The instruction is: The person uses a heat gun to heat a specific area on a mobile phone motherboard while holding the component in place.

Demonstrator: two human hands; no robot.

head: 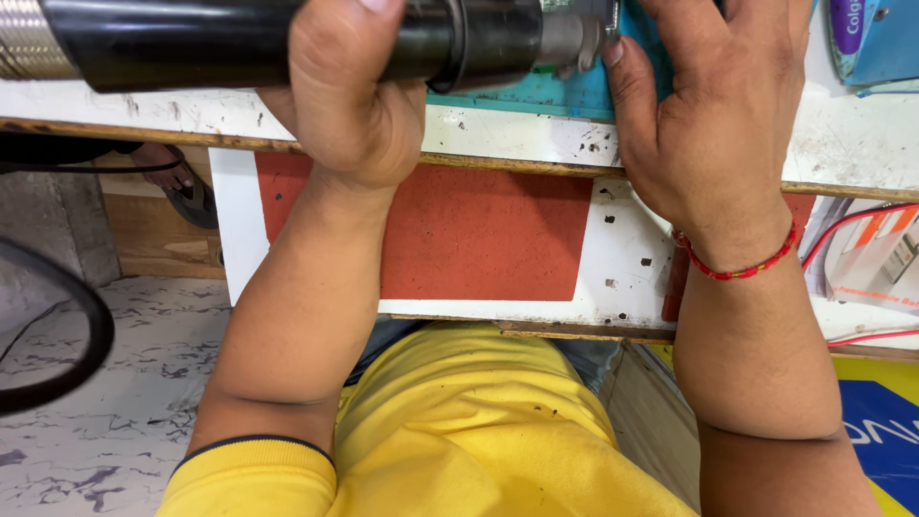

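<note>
Left hand (356,91): clenched around the black barrel of a heat gun (287,38), apparently to steady it; nozzle pointing right along the tabletop's (517,129) near edge. Right hand (713,110): flat, fingers spread, gripping nothing, pressing on a teal mat (565,94), likely holding work still. Nozzle tip just beside the right thumb. Red panel (479,235) below the edge.

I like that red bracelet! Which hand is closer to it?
Right. The red bracelet sits on that wrist, just below the right hand. The left hand grips the black tool, far across.
</note>
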